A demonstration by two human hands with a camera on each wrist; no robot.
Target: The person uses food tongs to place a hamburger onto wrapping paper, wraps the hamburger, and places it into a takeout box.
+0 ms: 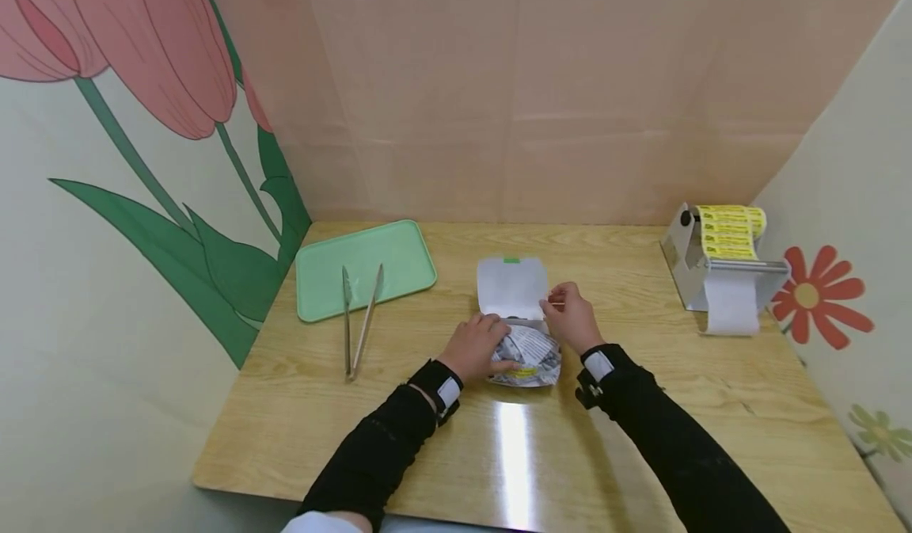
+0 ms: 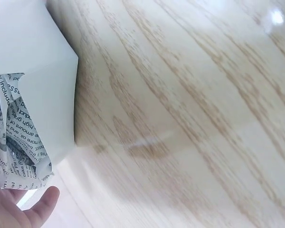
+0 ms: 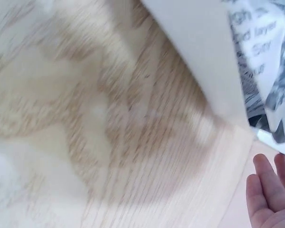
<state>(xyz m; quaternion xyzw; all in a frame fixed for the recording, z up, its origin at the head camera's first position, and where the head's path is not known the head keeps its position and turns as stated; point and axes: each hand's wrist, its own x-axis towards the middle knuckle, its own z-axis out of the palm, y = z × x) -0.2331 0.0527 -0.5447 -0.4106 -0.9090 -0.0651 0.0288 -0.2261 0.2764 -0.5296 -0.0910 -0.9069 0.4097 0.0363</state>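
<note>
Desk: wood-grained top [image 1: 769, 438].
Green tray: near the back-left corner [image 1: 399, 256].
Label dispenser: by the back-right corner [image 1: 682, 268].
White box: mid-desk, its lid [image 1: 511, 287] raised toward the back edge, a printed-paper bundle [image 1: 529, 351] in it. The step seems to be settling the bundle; best tuck bulging paper inside the walls with light, even pressure, keeping the lid's fold uncreased.
Tongs: partly on the tray, joined end toward the front edge [image 1: 347, 323].
Left hand: against box and bundle on the left, fingers relaxed, thumb spread toward the front edge [image 1: 473, 347].
Right hand: bent fingers at the box's right side near the lid's hinge; whether they pinch it, cannot tell [image 1: 573, 319].
</note>
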